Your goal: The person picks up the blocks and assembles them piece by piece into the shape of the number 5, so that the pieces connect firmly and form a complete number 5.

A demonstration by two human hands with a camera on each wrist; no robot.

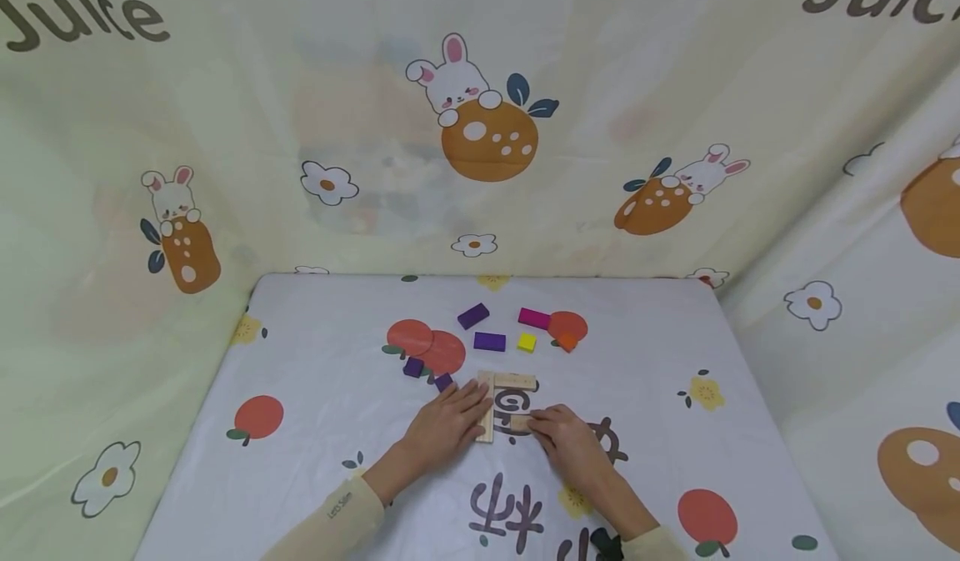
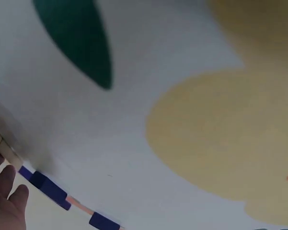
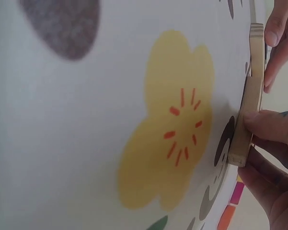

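The right hand [image 1: 567, 440] pinches a wooden piece [image 1: 521, 421] at mid-counter [image 1: 315, 428], beside the wooden strips [image 1: 487, 403] the left hand [image 1: 448, 423] presses with flat fingers. A nudge could knock the loose strips out of line, since only finger pressure seems to hold them on the slick cloth.

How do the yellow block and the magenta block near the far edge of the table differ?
The yellow block is small and nearly square; the magenta block is longer and rectangular. The yellow block lies nearer the person; the magenta block lies farther back, beside a printed orange circle. Both lie flat on the tablecloth, untouched by either hand.
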